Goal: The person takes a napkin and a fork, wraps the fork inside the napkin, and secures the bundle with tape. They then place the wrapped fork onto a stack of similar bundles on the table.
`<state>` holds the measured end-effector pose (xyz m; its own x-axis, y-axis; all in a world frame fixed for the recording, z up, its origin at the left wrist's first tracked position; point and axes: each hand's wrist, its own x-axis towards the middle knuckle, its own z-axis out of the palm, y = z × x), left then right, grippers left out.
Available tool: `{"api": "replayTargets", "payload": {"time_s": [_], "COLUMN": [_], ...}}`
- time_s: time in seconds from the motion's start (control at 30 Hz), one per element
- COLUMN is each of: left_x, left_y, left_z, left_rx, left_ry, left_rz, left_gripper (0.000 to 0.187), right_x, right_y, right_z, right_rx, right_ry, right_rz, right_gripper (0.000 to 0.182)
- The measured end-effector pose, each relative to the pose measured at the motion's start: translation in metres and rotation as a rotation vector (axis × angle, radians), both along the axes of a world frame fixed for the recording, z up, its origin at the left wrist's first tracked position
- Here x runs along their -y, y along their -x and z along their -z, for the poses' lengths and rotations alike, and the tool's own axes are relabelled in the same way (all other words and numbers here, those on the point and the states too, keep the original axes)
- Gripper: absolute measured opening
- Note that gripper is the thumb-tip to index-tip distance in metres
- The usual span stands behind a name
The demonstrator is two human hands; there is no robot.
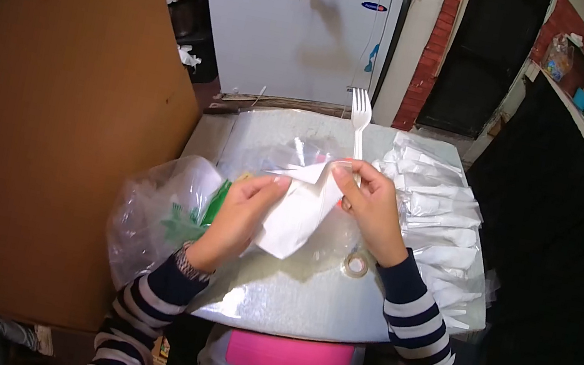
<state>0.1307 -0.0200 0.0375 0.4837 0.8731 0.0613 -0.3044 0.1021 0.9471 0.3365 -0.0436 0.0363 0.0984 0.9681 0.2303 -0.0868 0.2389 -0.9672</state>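
Observation:
A white paper napkin [300, 214] is stretched between my two hands above the table, its upper edge folded over. My left hand [243, 213] pinches its left side. On the other side, my right hand [374, 203] grips the upper right corner between thumb and fingers. A white plastic fork [360, 116] points up and away from my right hand, tines at the top; its lower handle is hidden behind the fingers. Below my right hand a roll of clear tape [355, 265] lies on the table. Clear plastic film [297, 154] lies behind the napkin.
Several wrapped white packets [439, 232] are piled along the right of the table [270, 304]. A large clear plastic bag [146, 211] with green print is on the left. A wooden panel [67, 127] rises at left; a white chest freezer [286, 41] stands beyond.

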Motion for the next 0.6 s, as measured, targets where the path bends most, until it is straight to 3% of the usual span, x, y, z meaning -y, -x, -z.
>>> {"api": "replayTargets", "payload": {"time_s": [0.23,0.47,0.6], "left_x": [0.002,-0.010,-0.016], "left_y": [0.011,0.006,0.006], "left_z": [-0.010,-0.004,-0.019], "left_rx": [0.106,0.081,-0.190], "left_ry": [0.141,0.117,-0.150], "left_rz": [0.089,-0.041,-0.020], "left_gripper": [0.030,0.026,0.023], "right_x": [0.006,0.006,0.007], "right_y": [0.007,-0.002,-0.005], "right_z": [-0.007,-0.011,-0.016], "right_rx": [0.001,-0.264,-0.285], "right_ry": [-0.035,-0.096,-0.112], "right_rz": [0.105,-0.168,-0.214], "right_gripper": [0.026,0.024,0.028]}}
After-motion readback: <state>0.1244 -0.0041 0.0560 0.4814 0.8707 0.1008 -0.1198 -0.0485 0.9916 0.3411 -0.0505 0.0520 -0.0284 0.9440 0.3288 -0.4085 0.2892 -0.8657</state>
